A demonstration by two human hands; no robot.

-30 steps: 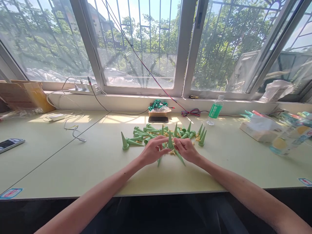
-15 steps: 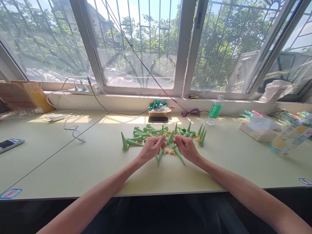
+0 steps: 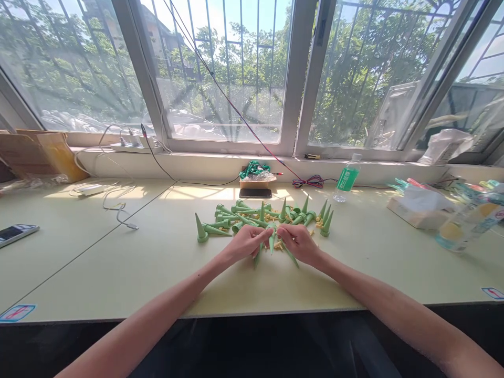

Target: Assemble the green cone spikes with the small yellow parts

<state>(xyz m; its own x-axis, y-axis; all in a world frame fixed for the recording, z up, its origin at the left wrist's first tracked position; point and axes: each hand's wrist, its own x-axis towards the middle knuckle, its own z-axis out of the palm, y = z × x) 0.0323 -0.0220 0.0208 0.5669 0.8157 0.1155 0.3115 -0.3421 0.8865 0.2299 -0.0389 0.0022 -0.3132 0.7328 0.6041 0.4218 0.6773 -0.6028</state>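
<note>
A green plastic watering spike (image 3: 271, 243) is pinched between the thumb and fingers of my left hand (image 3: 249, 241), its pointed end down and towards me. My right hand (image 3: 299, 243) is closed at the spike's wider end; whatever its fingertips hold is too small or hidden to make out. Around both hands lies a pile of similar green spikes (image 3: 224, 215), some upright on their caps and others on their sides. Small yellow plastic pieces (image 3: 278, 245) are scattered among them, partly covered by my fingers.
Behind the pile are a small cardboard box (image 3: 254, 185) with green cord and a dark phone (image 3: 255, 193). To the right stand a water bottle (image 3: 347, 179) and a tissue box (image 3: 419, 211). White cables (image 3: 122, 212) and another phone (image 3: 16, 234) lie left.
The spike between my hands has turned from point up to point down, towards me. My right hand has shifted slightly left and lower, closer to my left hand.
</note>
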